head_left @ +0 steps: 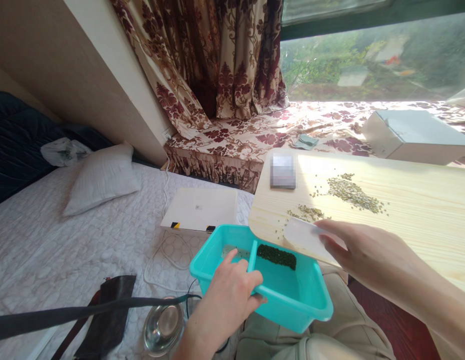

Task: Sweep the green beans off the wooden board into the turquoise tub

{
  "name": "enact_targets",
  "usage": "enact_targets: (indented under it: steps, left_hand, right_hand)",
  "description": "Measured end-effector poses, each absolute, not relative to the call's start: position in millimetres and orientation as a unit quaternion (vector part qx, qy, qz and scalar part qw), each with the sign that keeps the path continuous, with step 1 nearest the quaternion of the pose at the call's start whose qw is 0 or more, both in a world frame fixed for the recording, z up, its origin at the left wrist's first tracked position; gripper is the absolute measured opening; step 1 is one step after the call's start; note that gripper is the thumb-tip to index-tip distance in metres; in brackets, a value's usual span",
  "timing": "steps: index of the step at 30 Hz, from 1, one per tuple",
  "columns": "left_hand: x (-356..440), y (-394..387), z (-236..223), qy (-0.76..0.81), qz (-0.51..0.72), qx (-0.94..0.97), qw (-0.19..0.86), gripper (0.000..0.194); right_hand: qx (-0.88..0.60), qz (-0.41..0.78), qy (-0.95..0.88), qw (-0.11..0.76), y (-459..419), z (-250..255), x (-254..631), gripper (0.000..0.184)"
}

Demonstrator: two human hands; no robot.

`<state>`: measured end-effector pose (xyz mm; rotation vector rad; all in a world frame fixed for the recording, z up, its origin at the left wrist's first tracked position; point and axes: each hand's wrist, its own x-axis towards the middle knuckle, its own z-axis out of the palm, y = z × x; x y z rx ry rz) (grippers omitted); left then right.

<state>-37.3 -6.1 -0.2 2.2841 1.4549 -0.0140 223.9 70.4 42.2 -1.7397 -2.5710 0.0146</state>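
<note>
A teal two-compartment plastic box [318,300] sits at the table's near left corner, close to my lap. My left hand [234,290] grips its near rim by the divider, a finger reaching over the left compartment. Dark green beans [277,256] lie along the far side of the right compartment; a few small bits show in the left one. My right hand [352,245] holds a thin white plastic scraper [302,234] flat near the table edge. Just beyond the scraper is a small pile of beans [307,213], with a larger spread of beans [356,194] farther back.
The pale wooden table [416,200] carries a blurred-out flat device [283,171]. To the left, a white box [200,207], a pillow [102,180], a metal bowl [163,322] and a dark strapped bag [108,315] lie on the bed. A white carton [416,132] stands on the window ledge.
</note>
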Motion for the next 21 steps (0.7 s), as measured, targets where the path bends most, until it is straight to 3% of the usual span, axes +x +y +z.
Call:
enact_targets:
  steps: [9, 21]
  left_hand:
    - [-36.4, -6.1, 2.0, 0.526, -0.009, 0.823, 0.214, 0.018]
    - [-37.1, -6.2, 3.2, 0.528, -0.011, 0.820, 0.220, 0.018]
  right_hand:
    - [-0.576, 0.008, -0.818, 0.005, 72.5, 43.8, 218.1, 0.031]
    - [-0.525, -0.018, -0.847, 0.080, 74.8, 39.8, 214.1, 0.030]
